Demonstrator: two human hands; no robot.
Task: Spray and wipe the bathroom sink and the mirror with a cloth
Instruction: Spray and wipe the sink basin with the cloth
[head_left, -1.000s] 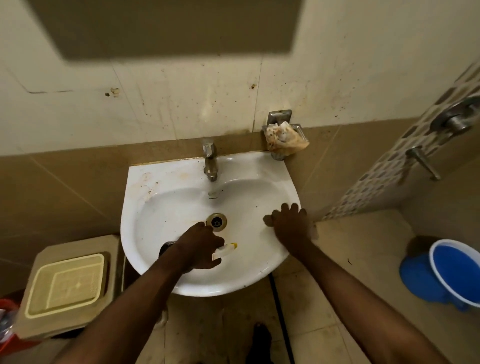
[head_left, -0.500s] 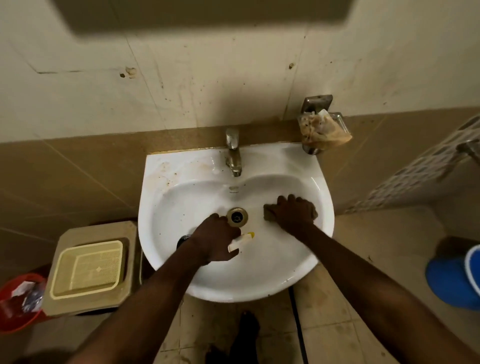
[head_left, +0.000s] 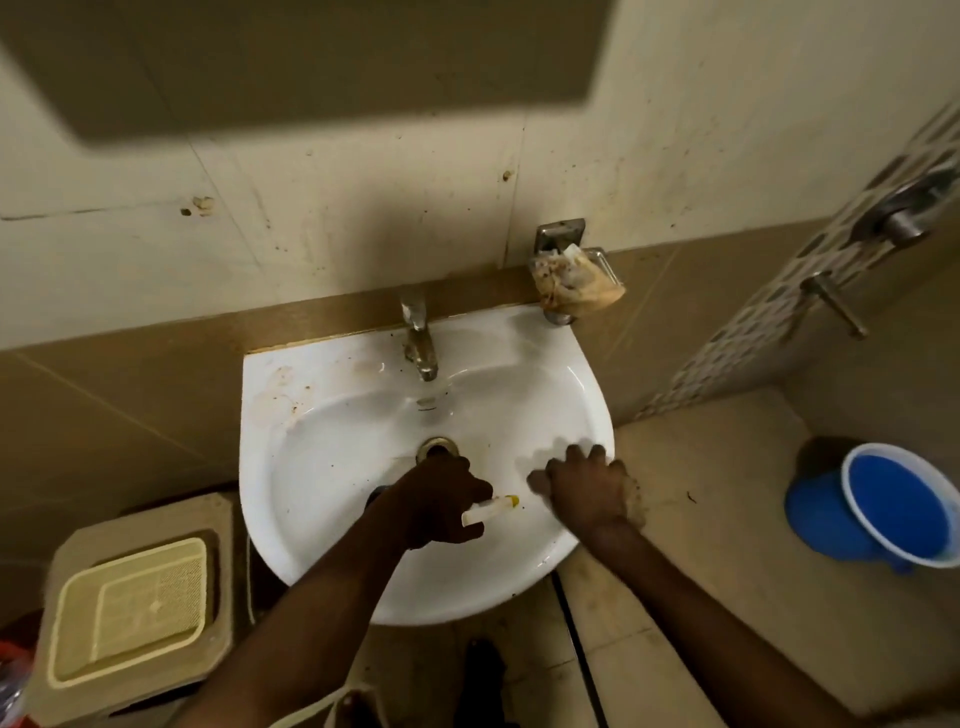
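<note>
Right hand (head_left: 584, 491) presses a soft, limp brown cloth (head_left: 632, 501) flat on the white ceramic sink (head_left: 332, 447) rim, best bunched under the palm; left hand (head_left: 441, 501) is clenched around a light, likely slippery white spray bottle (head_left: 488, 510).

Glossy white ceramic sink (head_left: 332, 447), tarnished metal tap (head_left: 420, 343), rough cloth (head_left: 631, 499)

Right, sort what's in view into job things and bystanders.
Job: white ceramic sink; brown cloth under right hand; white spray bottle with yellow tip in left hand; mirror.

Bystanders: metal tap; wall soap holder; blue bucket; beige basket.
</note>
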